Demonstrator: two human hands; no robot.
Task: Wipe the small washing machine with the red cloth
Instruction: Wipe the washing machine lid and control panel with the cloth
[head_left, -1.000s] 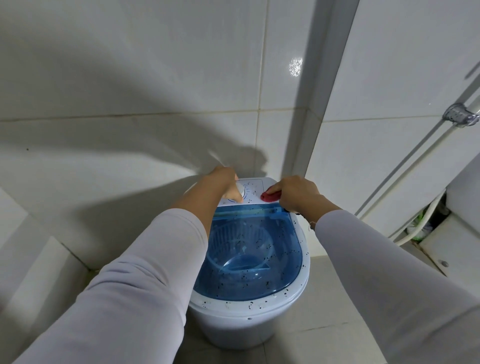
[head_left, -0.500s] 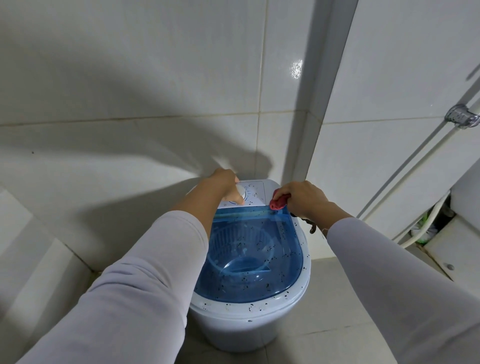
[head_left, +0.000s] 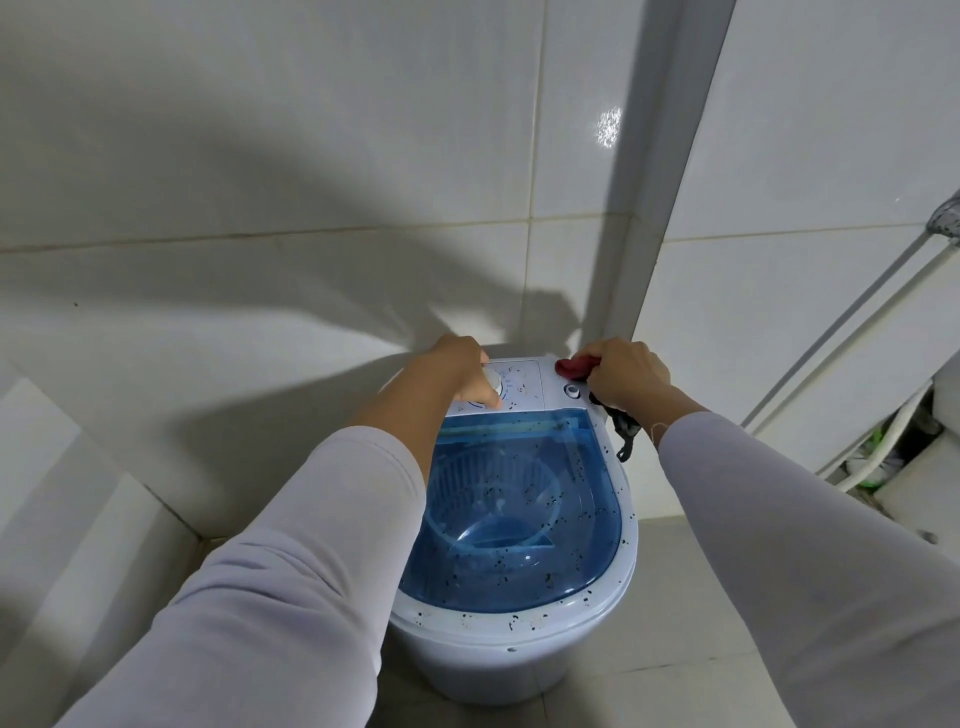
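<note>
The small washing machine (head_left: 519, 654) stands on the floor in a tiled corner: a white tub with a see-through blue lid (head_left: 519, 545) speckled with dark spots. At its far end is a white control panel (head_left: 522, 387). My left hand (head_left: 460, 371) rests on the panel's left side, fingers closed around the dial. My right hand (head_left: 626, 376) sits at the panel's far right corner, shut on the red cloth (head_left: 574, 368), which pokes out to the left of the fingers and touches the rim. A dark strip hangs below that hand.
White tiled walls (head_left: 311, 156) close in behind and to the left of the machine. A pillar edge (head_left: 654, 260) rises behind my right hand. Pipes and a hose (head_left: 852, 343) run along the right wall down to clutter at the floor.
My right hand has carried the red cloth from the panel's middle to its far right back corner. My left hand has stayed on the dial.
</note>
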